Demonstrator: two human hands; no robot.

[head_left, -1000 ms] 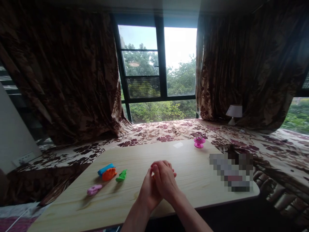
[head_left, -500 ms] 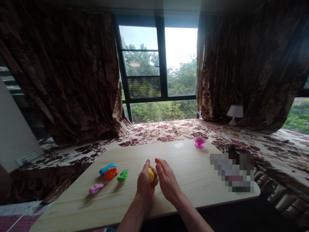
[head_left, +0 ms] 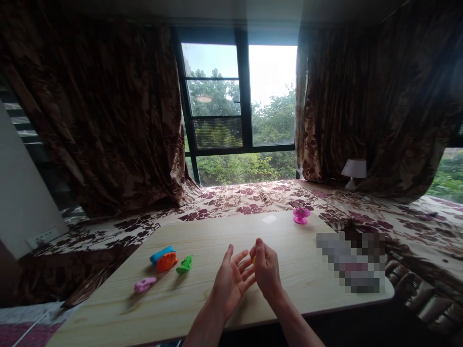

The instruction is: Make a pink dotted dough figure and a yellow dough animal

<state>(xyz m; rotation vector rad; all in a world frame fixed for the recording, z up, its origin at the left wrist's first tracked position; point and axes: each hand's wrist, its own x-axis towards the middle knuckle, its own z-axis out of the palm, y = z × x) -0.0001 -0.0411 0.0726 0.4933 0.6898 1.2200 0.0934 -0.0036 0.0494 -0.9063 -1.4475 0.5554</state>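
My right hand [head_left: 266, 269] is closed around a lump of yellow modelling clay [head_left: 254, 260], most of which is hidden by the fingers. Beside it, my left hand [head_left: 231, 277] is open, palm up, with its fingers spread; the fingertips reach close to the right hand, and I cannot tell whether they touch it. Both hands are above the front middle of the light wooden table [head_left: 202, 231]. To the left lie lumps of green clay [head_left: 185, 264], orange clay [head_left: 167, 261], blue clay [head_left: 162, 253] and pink clay [head_left: 145, 285].
A bright pink footed object [head_left: 301, 215] with small green dots stands at the table's back right. A white patch [head_left: 268, 219] is near the back edge. Something blurred out [head_left: 350, 265] covers the right side. A lamp [head_left: 353, 172] stands beyond, by the curtain.
The yellow clay has passed from my left hand to my right. My left hand has opened out, and my right, flat before, has closed. Both hands have shifted slightly rightward.
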